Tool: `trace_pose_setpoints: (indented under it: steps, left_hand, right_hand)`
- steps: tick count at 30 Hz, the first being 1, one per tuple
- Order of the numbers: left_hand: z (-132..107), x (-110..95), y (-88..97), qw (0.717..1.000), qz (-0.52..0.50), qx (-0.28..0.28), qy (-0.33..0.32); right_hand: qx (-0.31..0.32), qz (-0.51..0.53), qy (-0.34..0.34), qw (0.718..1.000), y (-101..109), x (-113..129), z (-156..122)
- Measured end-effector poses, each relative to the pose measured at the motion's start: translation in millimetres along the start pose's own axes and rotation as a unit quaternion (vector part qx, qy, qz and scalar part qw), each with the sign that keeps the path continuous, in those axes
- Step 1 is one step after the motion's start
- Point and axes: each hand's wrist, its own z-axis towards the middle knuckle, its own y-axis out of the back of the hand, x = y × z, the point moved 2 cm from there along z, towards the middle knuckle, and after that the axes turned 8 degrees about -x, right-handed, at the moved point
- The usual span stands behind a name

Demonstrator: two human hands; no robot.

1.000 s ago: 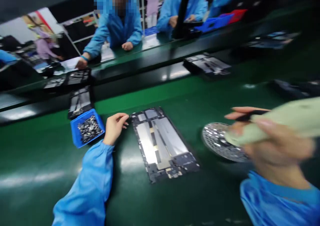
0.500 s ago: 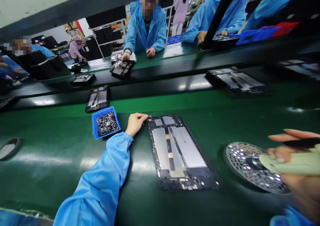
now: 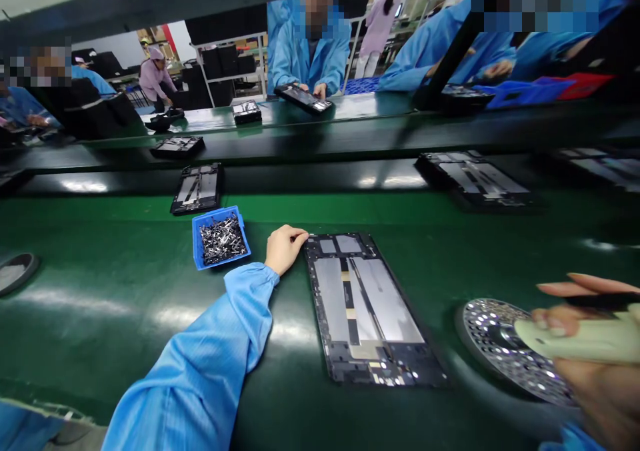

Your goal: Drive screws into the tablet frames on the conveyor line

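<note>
On a green table (image 3: 100,344), the worker's left hand (image 3: 283,248) rests at the top left corner of an opened tablet (image 3: 367,308) lying face down, its fingers curled narrow and pinched together against the frame; whether they grip a small part cannot be told. The tablet lies flat in the middle of the table, its long side running away from the camera, silver plates and circuit boards exposed. Just left of the hand sits a small blue tray (image 3: 221,238) filled with metal parts. At the right edge, the right hand (image 3: 583,334) is closed around a pale green tool (image 3: 580,340), held above a round dish (image 3: 505,348) dotted with screws. Further back, another opened tablet (image 3: 197,188) lies by the black rail, and one more (image 3: 475,178) rests to the right. Across the line, people in blue coats (image 3: 310,51) work at their own stations.
</note>
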Motion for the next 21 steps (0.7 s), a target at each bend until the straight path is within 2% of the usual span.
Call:
trace_pose_setpoints:
  steps: [3, 6, 8, 12, 15, 18, 21]
  left_hand:
    - [5, 4, -1.7, 1.000, -0.013, 0.025, 0.011]
    - [11, 12, -4.4, 0.996, -0.051, 0.060, 0.030]
    - [13, 16, -6.6, 0.993, -0.078, 0.083, 0.041]
    - [16, 22, -10.9, 0.985, -0.117, 0.114, 0.054]
    - [19, 25, -14.9, 0.981, -0.134, 0.123, 0.070]
    - [21, 28, -20.2, 0.977, -0.147, 0.126, 0.093]
    - [23, 29, -25.0, 0.973, -0.155, 0.126, 0.113]
  right_hand:
    - [0.019, -0.030, -0.011, 0.999, -30, 20, -15]
    - [0.103, -0.001, -0.013, 0.995, -75, 39, -34]
    - [0.166, 0.030, -0.008, 0.986, -111, 42, -51]
    - [0.258, 0.100, 0.013, 0.961, -187, 18, -85]
    - [0.293, 0.096, 0.029, 0.951, -229, -12, -100]
    - [0.297, 0.090, 0.049, 0.949, -250, -36, -104]
    - [0.291, 0.090, 0.061, 0.951, -256, -50, -103]
